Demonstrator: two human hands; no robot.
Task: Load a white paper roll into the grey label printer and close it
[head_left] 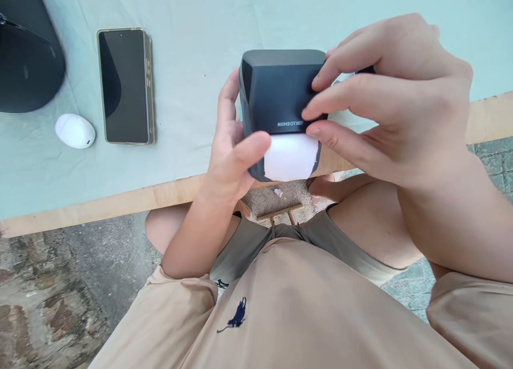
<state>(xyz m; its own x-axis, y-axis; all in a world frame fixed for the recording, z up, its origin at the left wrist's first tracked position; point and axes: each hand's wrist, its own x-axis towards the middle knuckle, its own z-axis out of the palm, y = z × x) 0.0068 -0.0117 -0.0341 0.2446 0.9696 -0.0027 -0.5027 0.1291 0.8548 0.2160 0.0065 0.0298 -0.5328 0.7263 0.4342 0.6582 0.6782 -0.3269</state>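
A dark label printer [286, 93] marked NIIMBOT is raised over the table's near edge. A strip of white label paper [290, 156] with ragged sides shows below its dark front cover. My left hand [236, 144] is wrapped round the printer's left side, its thumb lying over the front beside the paper. On the printer's right side my right hand [393, 91] has its thumb and fingertips bunched close together against the cover, near the paper's upper right corner. Whether those fingertips also pinch the paper cannot be made out.
On the pale-covered table [192, 32] lie a phone [124, 85] and a small white rounded case [75, 131]. A large black object [28, 53] stands at the far left. Behind my right hand, part of a dark item [366, 69] shows. The table's wooden edge [172, 192] runs before my knees.
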